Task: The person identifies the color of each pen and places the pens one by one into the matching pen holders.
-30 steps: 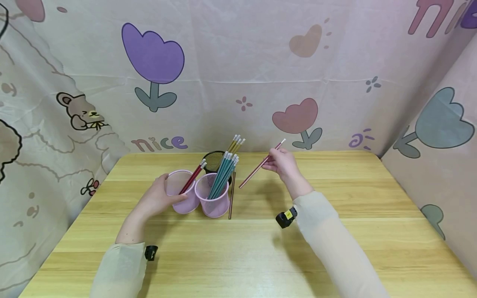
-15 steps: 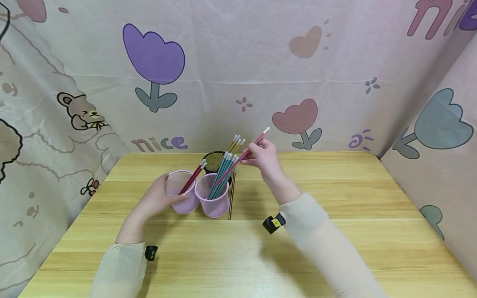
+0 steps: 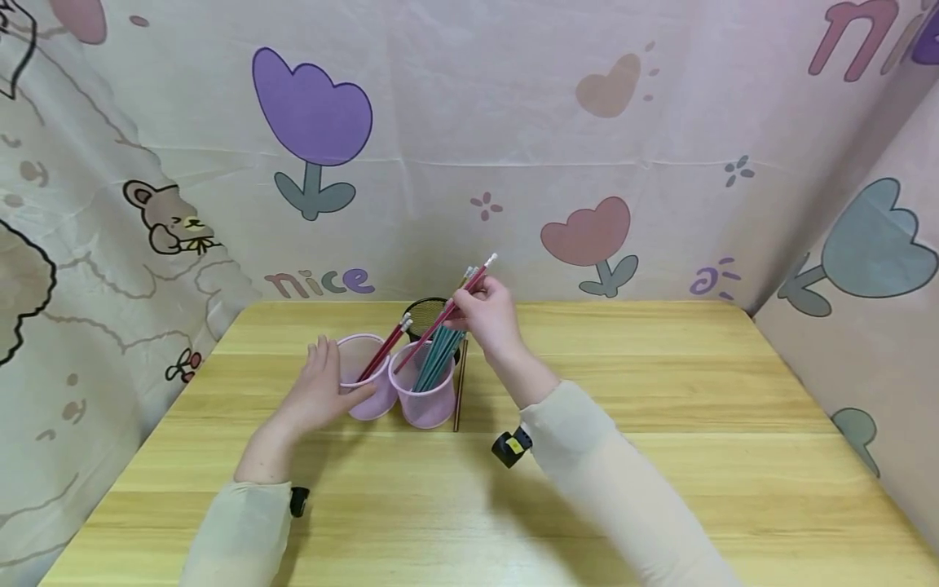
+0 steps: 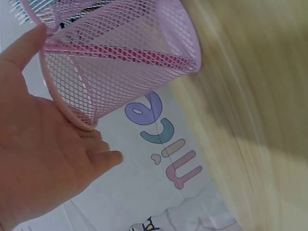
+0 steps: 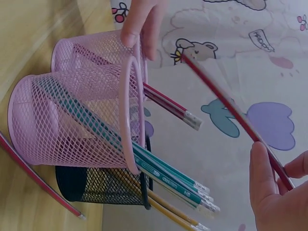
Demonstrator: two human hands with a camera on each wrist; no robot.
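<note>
Right hand [image 3: 490,314], centre of the head view: pinching a red pencil [image 3: 447,311] between thumb and fingers, eraser end up; it has carried the pencil leftward from the right-of-centre over the past second, so the tip now hangs above the two pink cups, pointing down toward the left pink mesh cup [image 3: 361,383], which already holds red pencils [image 3: 385,349]. Judged: the pencil is about to join its own colour, not yet released. Left hand [image 3: 319,391], left of centre: formerly curved round that cup, now with fingers straighter, lying against the cup's outer wall and rim, steadying rather than clasping. Right pink mesh cup [image 3: 424,398]: touching the left cup, holding teal pencils [image 3: 434,368]. Black mesh cup [image 3: 425,316]: just behind the pair, holding yellow pencils [image 5: 169,214], mostly hidden behind the right hand in the head view. One loose red pencil [image 3: 458,395] lies flat on the table just right of the right pink cup, unmoved. Surface: light wooden table [image 3: 660,424]. Surround: pale fabric backdrop [image 3: 513,122] on three sides, printed with tulips, hearts, a bear and the word "nice".
</note>
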